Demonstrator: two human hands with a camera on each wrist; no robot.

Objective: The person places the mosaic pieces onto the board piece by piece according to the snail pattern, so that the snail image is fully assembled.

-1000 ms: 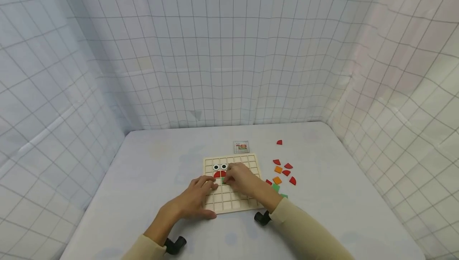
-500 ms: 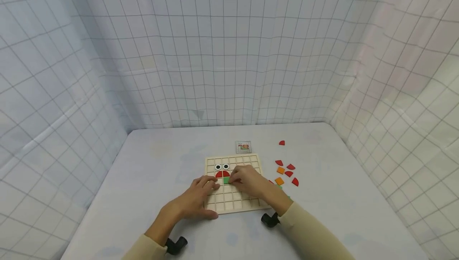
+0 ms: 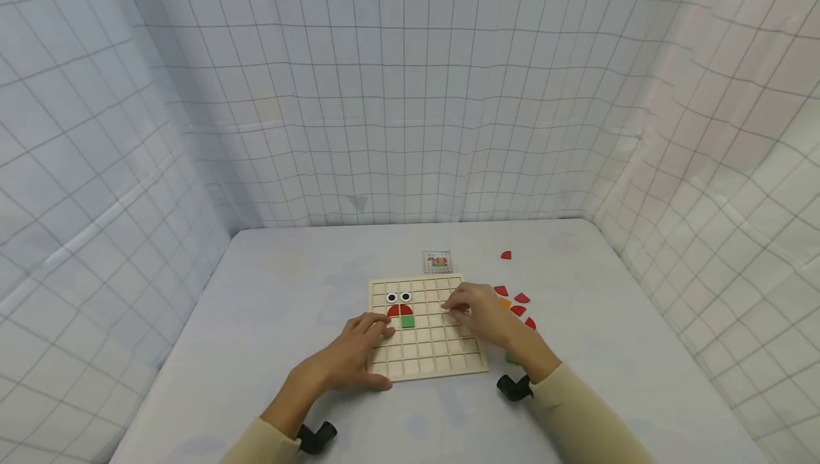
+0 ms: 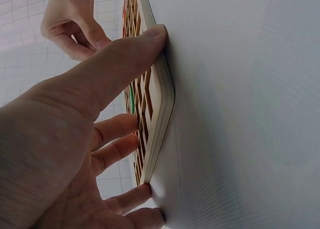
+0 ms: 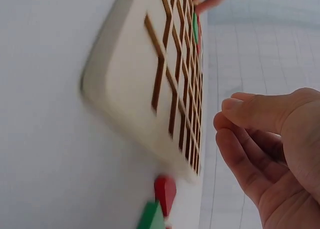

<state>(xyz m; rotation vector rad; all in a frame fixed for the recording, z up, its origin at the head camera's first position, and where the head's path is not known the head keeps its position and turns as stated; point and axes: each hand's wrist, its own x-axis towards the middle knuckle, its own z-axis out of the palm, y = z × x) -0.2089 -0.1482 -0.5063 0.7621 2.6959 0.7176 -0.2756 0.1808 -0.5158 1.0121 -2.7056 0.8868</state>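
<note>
Grid board [image 3: 427,349] of pale wood, flat on the white table [image 3: 288,272], between the two hands. Could slide or twist under an uneven push from the left hand [image 3: 361,350], with thumb at the near edge, fingers at the left side, thumb and fingers well apart. Perhaps also a green square [image 3: 408,322] or red quarter-circle [image 3: 393,311] nudged askew by a left fingertip so close by. To look at: rounded corners, layered edge, thin dividers, mostly bare cells, round eye tiles [image 3: 392,298] above two red quarter-circles, green square below the right-hand one. Near the board's right side, apparently raised off it, right hand [image 3: 480,313], thumb and fingertips close together, nothing visible between. Farther right, loose red quarter-circles [image 3: 522,298] and a loose green tile [image 3: 513,359], easily scattered by a low sweep of the right wrist. Past the far edge, picture card [image 3: 438,262].
</note>
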